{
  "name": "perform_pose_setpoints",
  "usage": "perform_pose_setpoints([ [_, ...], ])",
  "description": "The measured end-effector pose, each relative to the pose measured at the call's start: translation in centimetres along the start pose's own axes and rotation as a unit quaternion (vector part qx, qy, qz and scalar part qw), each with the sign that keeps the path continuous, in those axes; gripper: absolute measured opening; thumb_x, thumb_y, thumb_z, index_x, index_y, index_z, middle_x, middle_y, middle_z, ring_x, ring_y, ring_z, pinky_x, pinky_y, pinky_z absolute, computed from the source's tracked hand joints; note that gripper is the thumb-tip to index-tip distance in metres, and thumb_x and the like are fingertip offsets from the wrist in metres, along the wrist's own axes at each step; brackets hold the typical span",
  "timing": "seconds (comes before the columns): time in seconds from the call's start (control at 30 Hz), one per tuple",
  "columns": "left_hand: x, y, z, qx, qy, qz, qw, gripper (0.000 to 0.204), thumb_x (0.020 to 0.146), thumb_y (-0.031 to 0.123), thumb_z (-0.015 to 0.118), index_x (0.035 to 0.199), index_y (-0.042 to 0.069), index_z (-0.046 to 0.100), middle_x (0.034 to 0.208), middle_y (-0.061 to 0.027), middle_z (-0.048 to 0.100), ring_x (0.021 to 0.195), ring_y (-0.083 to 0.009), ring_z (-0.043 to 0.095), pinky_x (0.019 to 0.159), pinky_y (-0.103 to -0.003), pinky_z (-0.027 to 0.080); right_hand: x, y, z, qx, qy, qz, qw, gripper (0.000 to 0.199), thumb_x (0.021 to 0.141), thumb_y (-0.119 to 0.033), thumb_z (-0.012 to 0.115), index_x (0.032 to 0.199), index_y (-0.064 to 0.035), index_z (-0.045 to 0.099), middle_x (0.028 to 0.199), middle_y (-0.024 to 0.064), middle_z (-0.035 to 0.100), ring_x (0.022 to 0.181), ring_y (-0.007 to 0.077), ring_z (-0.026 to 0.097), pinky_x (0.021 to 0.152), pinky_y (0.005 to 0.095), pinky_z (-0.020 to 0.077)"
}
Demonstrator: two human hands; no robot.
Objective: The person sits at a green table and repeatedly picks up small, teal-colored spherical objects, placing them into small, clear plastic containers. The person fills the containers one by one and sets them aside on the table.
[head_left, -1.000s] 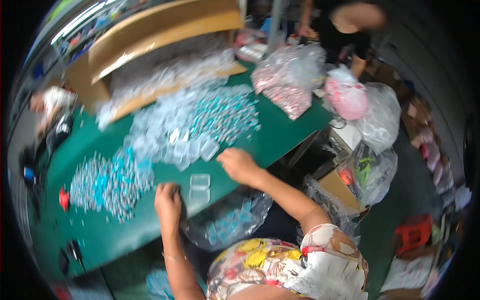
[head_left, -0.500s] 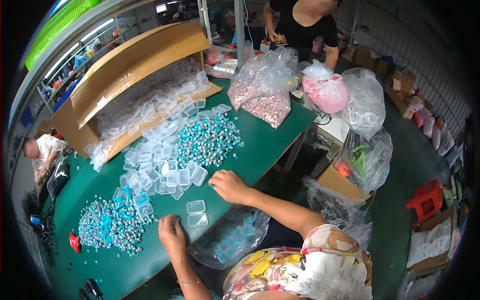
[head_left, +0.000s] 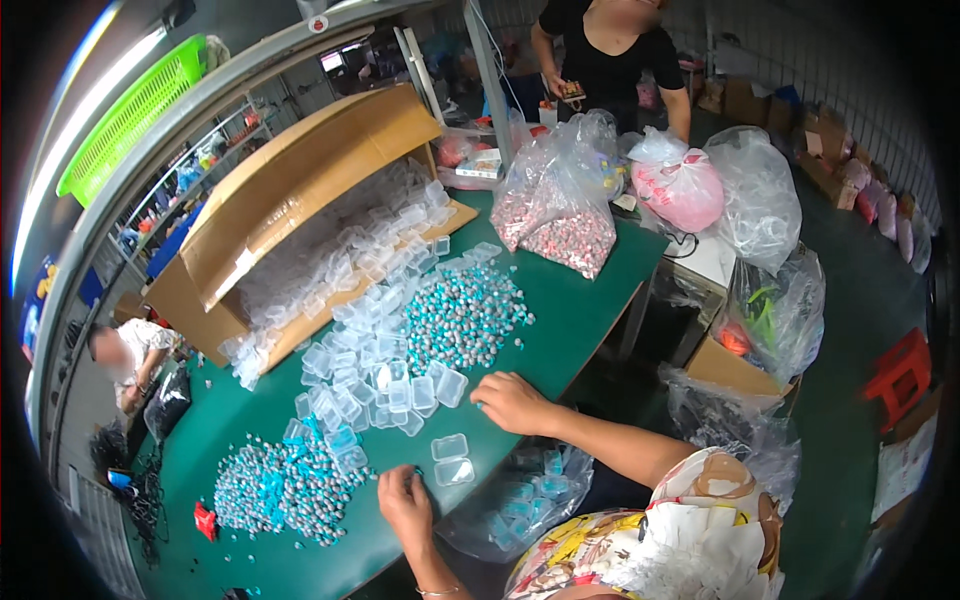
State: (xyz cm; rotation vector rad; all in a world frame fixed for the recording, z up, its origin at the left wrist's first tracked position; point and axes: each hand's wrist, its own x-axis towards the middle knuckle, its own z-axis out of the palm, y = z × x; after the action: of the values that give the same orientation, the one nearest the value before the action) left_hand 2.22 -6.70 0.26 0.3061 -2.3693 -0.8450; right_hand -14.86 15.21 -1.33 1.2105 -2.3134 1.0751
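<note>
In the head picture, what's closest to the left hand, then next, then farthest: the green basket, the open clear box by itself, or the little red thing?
Starting at the left hand:
1. Clear box: just to its right.
2. Red thing: off to its left.
3. Green basket: high up, upper left.

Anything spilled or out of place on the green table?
A small red item lies beside the nearer blue-and-grey bead pile, its colour unlike the beads. A few stray beads lie outside the farther pile.
</note>
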Motion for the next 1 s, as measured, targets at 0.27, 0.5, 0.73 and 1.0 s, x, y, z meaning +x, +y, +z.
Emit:
perform_pose_setpoints([
  [0.27,-0.01,-0.30,0.10,0.017,0.008,0.017,1.000,0.014,0.080,-0.004,0.068,0.093,0.001,0.066,0.087,-0.0123,0.061,0.076,-0.0270,0.060,0.067,-0.037,0.048,0.02,-0.41,-0.47,-0.003,-0.007,0.011,1.000,0.018,0.085,-0.009,0.066,0.103,-0.0098,0.066,0.101,0.0080,0.062,0.100,0.0307,0.060,0.086,0.0440,0.0463],
  [0.5,-0.14,-0.84,0.26,0.023,0.011,0.023,0.999,0.015,0.079,-0.003,0.068,0.093,0.002,0.066,0.087,-0.0129,0.062,0.080,-0.0295,0.061,0.071,-0.039,0.049,0.04,-0.56,-0.38,0.007,-0.004,0.018,1.000,0.014,0.085,-0.009,0.064,0.100,-0.0098,0.066,0.099,0.0075,0.062,0.099,0.0309,0.060,0.086,0.0447,0.0468],
  [0.73,-0.16,-0.54,0.15,0.014,0.004,0.000,1.000,0.017,0.076,-0.002,0.068,0.092,0.003,0.067,0.090,-0.0139,0.065,0.085,-0.0337,0.062,0.076,-0.043,0.049,0.00,-0.47,-0.40,0.013,-0.005,0.020,1.000,0.016,0.085,-0.009,0.066,0.101,-0.0093,0.066,0.099,0.0080,0.062,0.099,0.0305,0.060,0.087,0.0439,0.0470],
  [1.0,-0.15,-0.50,0.06,0.017,0.000,0.006,1.000,0.017,0.076,-0.001,0.069,0.092,0.003,0.066,0.090,-0.0135,0.064,0.086,-0.0337,0.062,0.076,-0.043,0.048,0.12,-0.50,-0.56,0.028,-0.007,0.029,0.999,0.015,0.085,-0.009,0.065,0.101,-0.0088,0.066,0.099,0.0085,0.062,0.098,0.0306,0.060,0.088,0.0440,0.0465],
])
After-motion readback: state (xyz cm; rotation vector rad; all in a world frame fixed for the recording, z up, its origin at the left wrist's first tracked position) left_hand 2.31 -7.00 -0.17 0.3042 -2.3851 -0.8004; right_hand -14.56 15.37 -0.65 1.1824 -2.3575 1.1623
